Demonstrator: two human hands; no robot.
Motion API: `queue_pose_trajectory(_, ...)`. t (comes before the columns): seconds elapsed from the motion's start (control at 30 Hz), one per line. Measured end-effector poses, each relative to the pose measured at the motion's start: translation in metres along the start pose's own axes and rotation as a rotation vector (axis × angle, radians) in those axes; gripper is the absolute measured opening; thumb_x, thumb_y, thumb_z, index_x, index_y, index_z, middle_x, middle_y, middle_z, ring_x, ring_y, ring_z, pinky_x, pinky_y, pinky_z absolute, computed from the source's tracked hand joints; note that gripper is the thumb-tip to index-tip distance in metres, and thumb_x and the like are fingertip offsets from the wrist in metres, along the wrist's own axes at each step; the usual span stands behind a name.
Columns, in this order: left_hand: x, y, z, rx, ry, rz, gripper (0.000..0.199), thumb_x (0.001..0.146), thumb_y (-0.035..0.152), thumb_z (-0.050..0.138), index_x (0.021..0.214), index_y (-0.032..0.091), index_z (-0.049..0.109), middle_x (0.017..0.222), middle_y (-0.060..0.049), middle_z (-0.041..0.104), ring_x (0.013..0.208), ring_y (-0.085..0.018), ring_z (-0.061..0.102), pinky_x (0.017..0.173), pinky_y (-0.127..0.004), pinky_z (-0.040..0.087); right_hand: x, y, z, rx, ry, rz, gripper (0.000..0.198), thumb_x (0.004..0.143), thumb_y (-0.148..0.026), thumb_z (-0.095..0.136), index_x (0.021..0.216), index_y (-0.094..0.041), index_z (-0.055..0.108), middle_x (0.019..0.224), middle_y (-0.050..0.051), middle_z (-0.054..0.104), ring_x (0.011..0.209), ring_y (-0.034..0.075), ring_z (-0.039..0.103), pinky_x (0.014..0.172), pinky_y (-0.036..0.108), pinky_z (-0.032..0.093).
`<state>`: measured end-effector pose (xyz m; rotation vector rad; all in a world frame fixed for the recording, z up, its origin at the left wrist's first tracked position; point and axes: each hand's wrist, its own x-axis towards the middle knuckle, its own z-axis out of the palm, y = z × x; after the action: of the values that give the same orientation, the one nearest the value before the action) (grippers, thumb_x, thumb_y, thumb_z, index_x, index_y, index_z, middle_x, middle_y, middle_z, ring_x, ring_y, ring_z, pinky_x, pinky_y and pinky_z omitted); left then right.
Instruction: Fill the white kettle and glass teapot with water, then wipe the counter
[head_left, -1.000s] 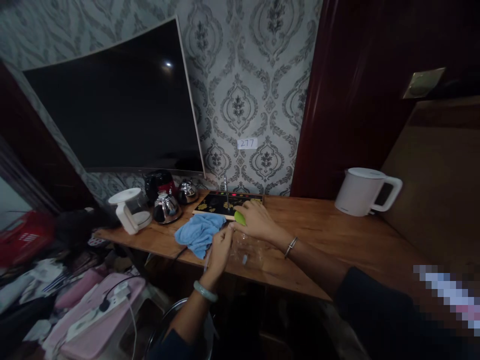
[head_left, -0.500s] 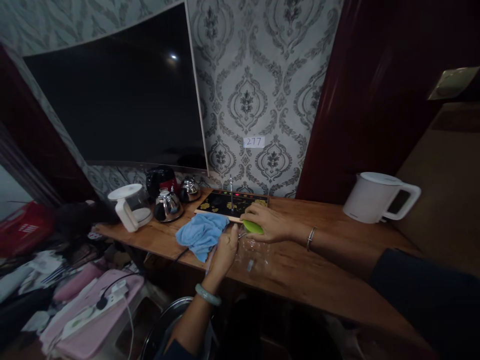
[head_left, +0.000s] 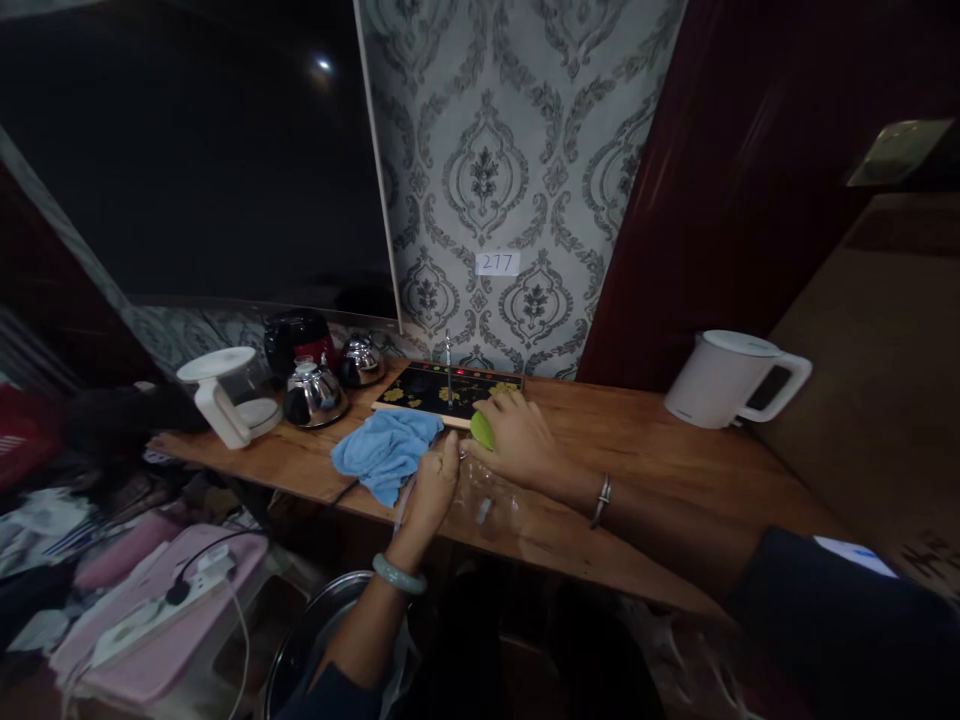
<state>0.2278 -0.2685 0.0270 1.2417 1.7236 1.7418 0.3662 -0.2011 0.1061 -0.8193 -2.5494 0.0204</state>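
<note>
My right hand [head_left: 519, 432] is closed round a green rounded object [head_left: 482, 430], most of it hidden by the palm and fingers. Close beside it, my left hand [head_left: 439, 475] is closed with the thumb up at the edge of a clear, see-through item [head_left: 484, 490], which may be glass or plastic. What lies inside the left fingers is hidden. A crumpled blue cloth [head_left: 386, 450] lies just left of that hand. Behind both hands sits a black cooktop panel [head_left: 424, 392] with gold flowers, lit red marks and a thin metal spout [head_left: 449, 375].
On the wooden counter [head_left: 615, 430], a white kettle [head_left: 716, 380] stands right. Two metal teapots [head_left: 315, 393] and a glass jug with white handle [head_left: 232, 395] stand left. Below are a metal bin [head_left: 289, 640] and a power strip [head_left: 154, 625] on a pink lid [head_left: 165, 670].
The view has shifted, so everything sits a little further left and higher. The green object has turned more upright in my right hand. Both hands stay close together.
</note>
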Motion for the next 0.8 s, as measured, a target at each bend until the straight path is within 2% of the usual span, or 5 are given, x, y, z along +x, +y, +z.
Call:
queue_pose_trajectory(0.13,0.002,-0.006,-0.001,-0.006,-0.058,-0.041,0.055,0.091,0.055,0.050,0.046,0.024,0.039,0.045,0.002,0.033,0.046,-0.013,0.029,0.049,-0.030,0.019,0.003,0.006,0.007,0.042,0.065,-0.053,0.041,0.089,-0.050,0.059,0.113,-0.018,0.065,0.110,0.014,0.061,0.105,0.031,0.048,0.090,0.046,0.044)
queue_pose_trajectory(0.4,0.005,-0.007,-0.003,-0.029,-0.082,-0.043,0.056,0.090,0.056,0.052,0.046,0.024,0.037,0.044,0.003,0.032,0.045,-0.012,0.028,0.048,-0.030,0.016,0.019,0.042,-0.007,0.063,0.029,-0.633,0.045,0.088,-0.045,0.059,0.121,-0.015,0.060,0.114,0.016,0.058,0.105,0.028,0.048,0.094,0.045,0.044)
queue_pose_trajectory(0.53,0.005,-0.004,-0.002,0.000,-0.067,-0.056,0.057,0.090,0.058,0.049,0.046,0.025,0.033,0.042,0.003,0.029,0.043,-0.012,0.026,0.047,-0.030,0.015,0.021,0.046,-0.016,0.063,0.007,-0.795,0.045,0.088,-0.045,0.057,0.124,-0.018,0.059,0.120,0.015,0.058,0.114,0.029,0.048,0.100,0.050,0.041)
queue_pose_trajectory(0.63,0.004,-0.004,-0.002,0.039,-0.070,-0.047,0.058,0.091,0.059,0.045,0.046,0.025,0.031,0.043,0.002,0.030,0.043,-0.012,0.027,0.047,-0.030,0.017,0.016,0.046,-0.017,0.259,0.179,-0.625,0.044,0.088,-0.049,0.057,0.122,-0.020,0.061,0.120,0.014,0.059,0.116,0.029,0.050,0.103,0.049,0.041)
queue_pose_trajectory(0.8,0.004,-0.009,-0.001,-0.159,-0.030,-0.134,0.053,0.087,0.051,0.057,0.046,0.025,0.036,0.041,0.003,0.031,0.042,-0.013,0.032,0.047,-0.030,0.021,-0.010,0.072,0.007,0.970,0.749,0.180,0.046,0.092,-0.055,0.044,0.121,-0.022,0.059,0.118,0.009,0.065,0.108,0.024,0.061,0.096,0.042,0.049)
